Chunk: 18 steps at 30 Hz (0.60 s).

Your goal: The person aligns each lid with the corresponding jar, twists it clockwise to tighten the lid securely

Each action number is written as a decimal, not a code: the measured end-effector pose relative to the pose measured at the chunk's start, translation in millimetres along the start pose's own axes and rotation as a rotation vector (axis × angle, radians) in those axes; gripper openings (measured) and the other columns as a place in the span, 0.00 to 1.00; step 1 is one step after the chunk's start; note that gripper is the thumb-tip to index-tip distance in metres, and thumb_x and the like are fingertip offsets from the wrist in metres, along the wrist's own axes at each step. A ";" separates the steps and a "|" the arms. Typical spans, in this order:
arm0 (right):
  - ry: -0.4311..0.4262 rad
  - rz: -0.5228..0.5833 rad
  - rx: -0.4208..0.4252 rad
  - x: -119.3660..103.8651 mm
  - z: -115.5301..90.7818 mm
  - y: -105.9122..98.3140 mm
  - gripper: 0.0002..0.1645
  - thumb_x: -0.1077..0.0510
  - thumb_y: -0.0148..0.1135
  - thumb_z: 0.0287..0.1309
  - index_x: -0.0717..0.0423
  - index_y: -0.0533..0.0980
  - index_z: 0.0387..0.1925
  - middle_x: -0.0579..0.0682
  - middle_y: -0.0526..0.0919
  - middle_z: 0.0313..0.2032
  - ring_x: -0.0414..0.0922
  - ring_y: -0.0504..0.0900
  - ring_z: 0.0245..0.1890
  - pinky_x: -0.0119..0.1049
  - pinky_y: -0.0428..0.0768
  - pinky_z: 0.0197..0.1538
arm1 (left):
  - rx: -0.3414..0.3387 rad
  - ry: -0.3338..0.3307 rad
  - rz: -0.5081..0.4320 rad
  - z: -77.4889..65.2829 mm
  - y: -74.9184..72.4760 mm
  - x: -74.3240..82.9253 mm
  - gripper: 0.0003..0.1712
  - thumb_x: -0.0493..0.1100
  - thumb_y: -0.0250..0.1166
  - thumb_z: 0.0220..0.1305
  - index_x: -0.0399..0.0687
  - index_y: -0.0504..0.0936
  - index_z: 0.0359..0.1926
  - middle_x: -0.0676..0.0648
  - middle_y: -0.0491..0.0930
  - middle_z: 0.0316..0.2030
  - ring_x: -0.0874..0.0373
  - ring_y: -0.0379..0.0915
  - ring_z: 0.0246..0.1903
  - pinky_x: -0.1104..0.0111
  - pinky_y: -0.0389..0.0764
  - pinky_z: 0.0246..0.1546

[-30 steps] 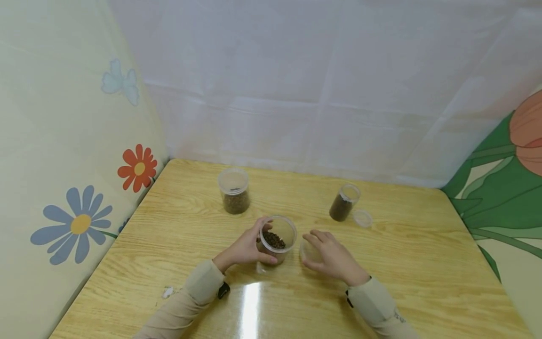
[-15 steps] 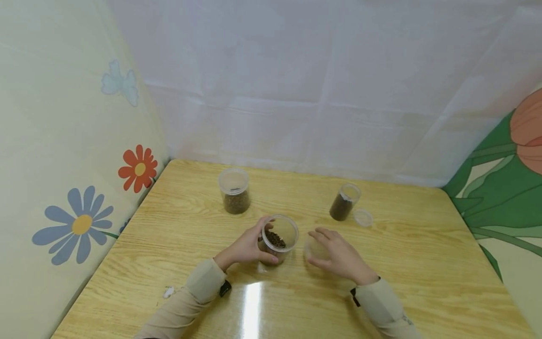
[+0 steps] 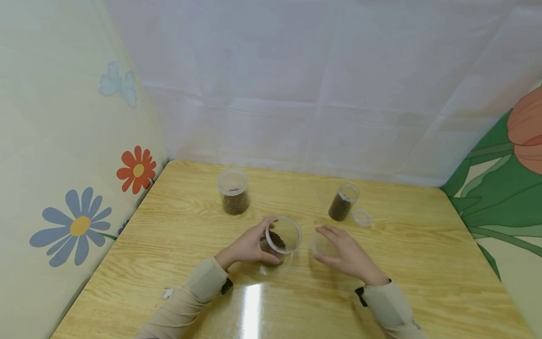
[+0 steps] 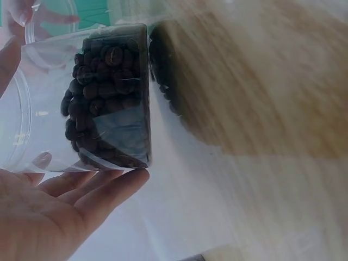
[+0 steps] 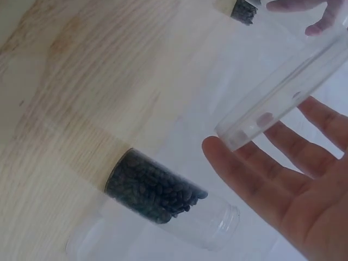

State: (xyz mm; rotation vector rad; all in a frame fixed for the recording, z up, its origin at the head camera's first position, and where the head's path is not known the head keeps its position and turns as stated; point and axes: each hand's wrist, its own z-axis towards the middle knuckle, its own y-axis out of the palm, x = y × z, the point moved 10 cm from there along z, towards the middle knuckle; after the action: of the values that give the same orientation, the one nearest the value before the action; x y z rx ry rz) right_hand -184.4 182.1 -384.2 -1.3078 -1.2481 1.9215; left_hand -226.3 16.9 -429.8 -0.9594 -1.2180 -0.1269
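Observation:
My left hand [image 3: 252, 245] grips a clear plastic jar [image 4: 109, 100] partly filled with dark coffee beans. The jar has no lid on, and its mouth leans a little to the right in the head view. Fingers and thumb wrap its sides; its base is at or close to the tabletop. To the right of it, my right hand [image 3: 348, 255] holds a round clear lid [image 5: 283, 92] by the rim, apart from the jar. The right wrist view shows the fingertips on the lid's edge; the thumb is out of sight there.
Farther back on the wooden table [image 3: 423, 245] stands a wide clear jar [image 3: 234, 200] of dark contents at the left. A narrow jar [image 3: 340, 207] of beans stands at the right, with a small clear lid [image 3: 362, 217] beside it. A white curtain [image 3: 271, 94] hangs behind.
My right hand has drawn the lid rightward, away from the jar. The jar in my left hand has tipped slightly more to the right. The things at the back stay put.

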 end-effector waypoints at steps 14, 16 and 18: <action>0.016 0.041 0.014 5.2 -2.5 -7.4 0.38 0.45 0.64 0.51 0.60 0.66 0.60 0.64 0.67 0.58 0.64 0.66 0.56 0.62 0.66 0.52 | -0.017 -0.021 0.067 3.1 -0.1 6.9 0.57 0.49 0.77 0.38 0.49 0.53 0.67 0.39 0.65 0.59 0.47 0.63 0.58 0.56 0.63 0.57; 0.014 0.043 0.018 4.7 -2.6 -7.9 0.38 0.45 0.64 0.51 0.61 0.66 0.59 0.64 0.67 0.58 0.64 0.66 0.55 0.62 0.66 0.51 | -0.016 -0.020 0.081 3.2 -0.5 8.2 0.57 0.49 0.77 0.37 0.48 0.54 0.66 0.39 0.66 0.58 0.48 0.63 0.57 0.56 0.64 0.57; 0.006 0.040 0.023 3.7 -3.0 -9.0 0.38 0.46 0.64 0.51 0.61 0.66 0.59 0.65 0.67 0.57 0.65 0.66 0.55 0.62 0.66 0.51 | -0.018 -0.020 0.090 3.5 -0.9 9.2 0.56 0.49 0.77 0.37 0.47 0.55 0.66 0.40 0.67 0.58 0.48 0.64 0.57 0.56 0.64 0.57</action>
State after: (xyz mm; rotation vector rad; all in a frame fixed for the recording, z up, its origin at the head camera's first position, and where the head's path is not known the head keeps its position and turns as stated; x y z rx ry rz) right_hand -184.0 190.4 -378.3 -1.3347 -1.2021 1.9523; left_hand -225.7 22.3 -421.6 -1.0323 -1.1918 -0.0571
